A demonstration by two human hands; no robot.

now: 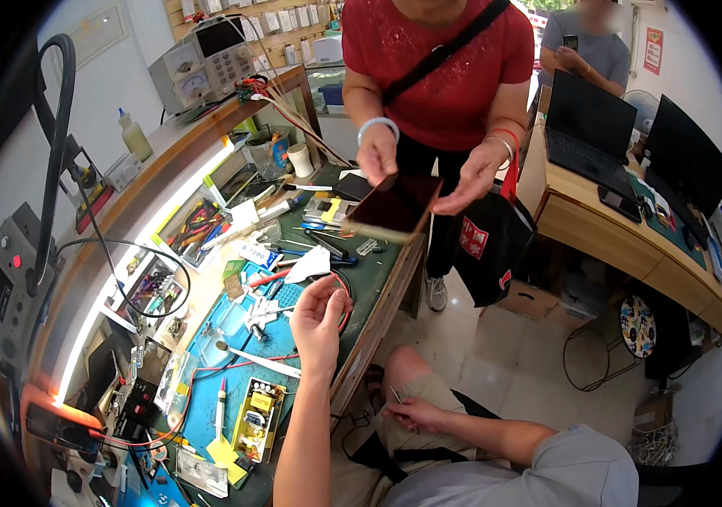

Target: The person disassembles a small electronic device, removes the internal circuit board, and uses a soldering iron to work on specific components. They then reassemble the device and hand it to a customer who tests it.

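My left hand (320, 325) is raised over the right part of the workbench, fingers loosely curled and apart from the thumb, with nothing visible in it. Low over my lap, my right hand (416, 415) is closed on a slim metal tool (395, 395); its exact kind is too small to make out. Across from me, a person in a red top holds a tablet (395, 203) with a dark screen, tilted above the bench's edge. It is apart from my hands. A white scrap (309, 264) lies just beyond my left hand, on the bench.
A blue repair mat (196, 427) carries tools, red and black leads and a circuit board with yellow parts (258, 420). An orange-cased meter (57, 420) stands at the left, near a soldering station (6, 283). A wooden desk (623, 241) with a laptop (589, 127) is at right.
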